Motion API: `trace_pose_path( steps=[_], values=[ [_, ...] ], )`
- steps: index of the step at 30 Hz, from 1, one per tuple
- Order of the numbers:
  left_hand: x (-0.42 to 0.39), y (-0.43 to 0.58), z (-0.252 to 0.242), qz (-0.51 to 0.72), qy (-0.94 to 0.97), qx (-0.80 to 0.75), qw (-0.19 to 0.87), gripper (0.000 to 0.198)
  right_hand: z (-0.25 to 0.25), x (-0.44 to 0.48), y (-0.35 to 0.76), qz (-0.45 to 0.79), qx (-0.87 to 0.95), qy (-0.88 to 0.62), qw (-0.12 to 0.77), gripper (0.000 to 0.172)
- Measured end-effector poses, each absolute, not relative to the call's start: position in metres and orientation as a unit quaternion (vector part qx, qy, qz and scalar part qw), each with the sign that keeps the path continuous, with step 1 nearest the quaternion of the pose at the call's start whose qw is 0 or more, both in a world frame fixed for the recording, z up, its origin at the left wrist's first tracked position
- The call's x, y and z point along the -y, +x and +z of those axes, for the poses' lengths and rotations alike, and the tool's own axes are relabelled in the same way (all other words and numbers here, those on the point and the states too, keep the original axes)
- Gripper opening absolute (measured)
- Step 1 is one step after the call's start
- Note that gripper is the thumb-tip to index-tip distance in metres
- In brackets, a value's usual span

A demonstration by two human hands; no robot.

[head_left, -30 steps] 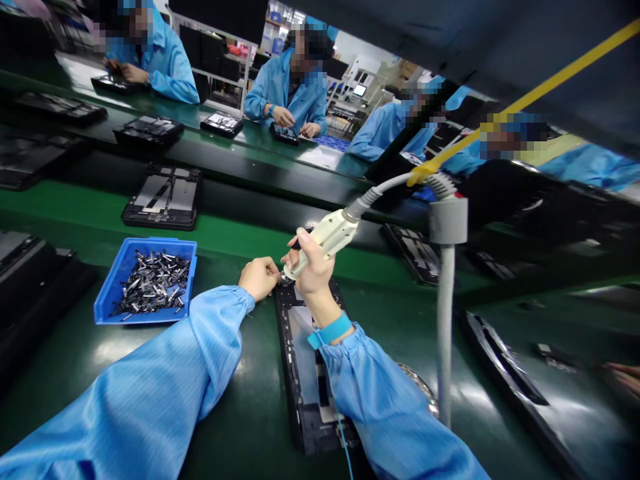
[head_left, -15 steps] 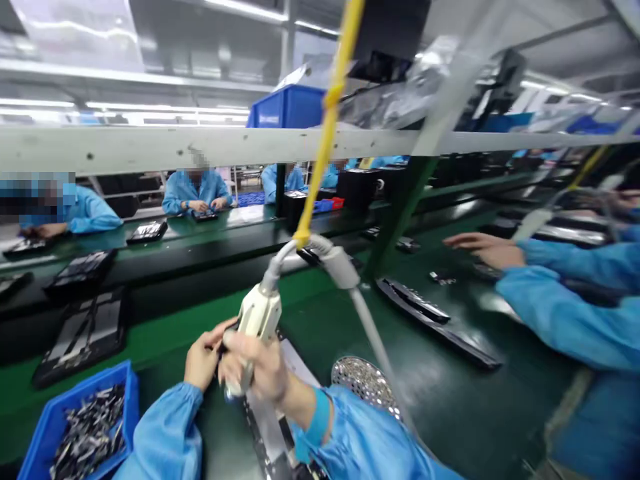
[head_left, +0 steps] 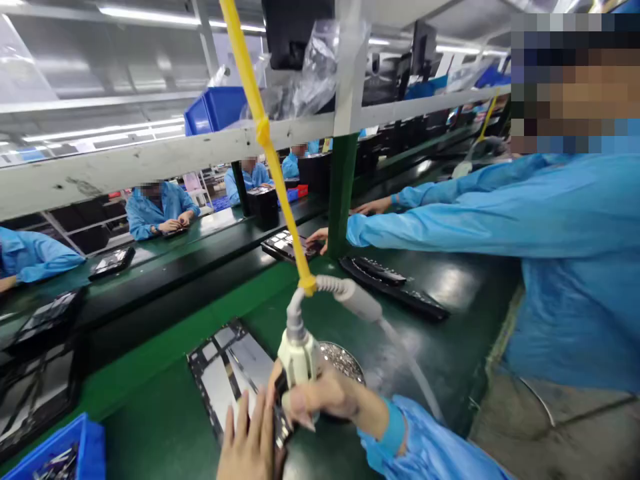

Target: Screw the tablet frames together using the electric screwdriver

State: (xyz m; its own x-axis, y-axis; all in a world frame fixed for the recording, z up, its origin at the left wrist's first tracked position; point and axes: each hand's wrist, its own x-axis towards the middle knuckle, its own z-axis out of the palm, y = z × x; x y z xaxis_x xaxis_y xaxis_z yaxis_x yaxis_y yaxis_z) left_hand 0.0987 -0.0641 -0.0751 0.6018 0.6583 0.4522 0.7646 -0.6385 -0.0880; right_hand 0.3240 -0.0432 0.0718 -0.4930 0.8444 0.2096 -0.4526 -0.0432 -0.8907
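My right hand (head_left: 333,393) grips a pale electric screwdriver (head_left: 299,360), which hangs from a yellow cord (head_left: 273,163) and has a grey cable. The screwdriver stands nearly upright over the right edge of an opened tablet (head_left: 215,380) with silver battery plates inside. My hand and the tool's body hide its tip. My left hand (head_left: 245,437) lies with fingers stretched out on the tablet's near part, close beside the screwdriver. Just behind my right hand is a round metal dish of small screws (head_left: 345,360), partly covered.
A blue bin (head_left: 93,443) of small metal parts stands at the lower left. More opened tablets (head_left: 37,390) rest on the line at left. A green post (head_left: 343,193) rises ahead, near long black parts (head_left: 395,287). At right a co-worker's sleeve (head_left: 450,223) reaches across toward another tablet (head_left: 283,245).
My view has turned right. The screwdriver and my right hand are lower, over the tablet. My left hand has left the tool and lies spread on the tablet. The co-worker's arms reach farther forward.
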Motion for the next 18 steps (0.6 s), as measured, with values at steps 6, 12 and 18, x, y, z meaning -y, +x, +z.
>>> trace_pose_path(
  steps=[6, 12, 18],
  values=[
    [-0.023, 0.064, -0.042, -0.062, -0.834, 0.51, 0.203, 0.052, 0.066, 0.031, 0.373, 0.56, 0.44, -0.334, 0.618, 0.045],
    [-0.111, 0.03, -0.019, -0.15, -0.737, 0.652, 0.095, 0.049, 0.055, 0.032, 0.383, 0.509, 0.411, -0.345, 0.673, 0.041],
    [-0.142, 0.01, -0.034, -0.214, -0.702, 0.675, 0.069, 0.044, 0.038, 0.041, 0.377, 0.503, 0.425, -0.377, 0.651, 0.043]
  ],
)
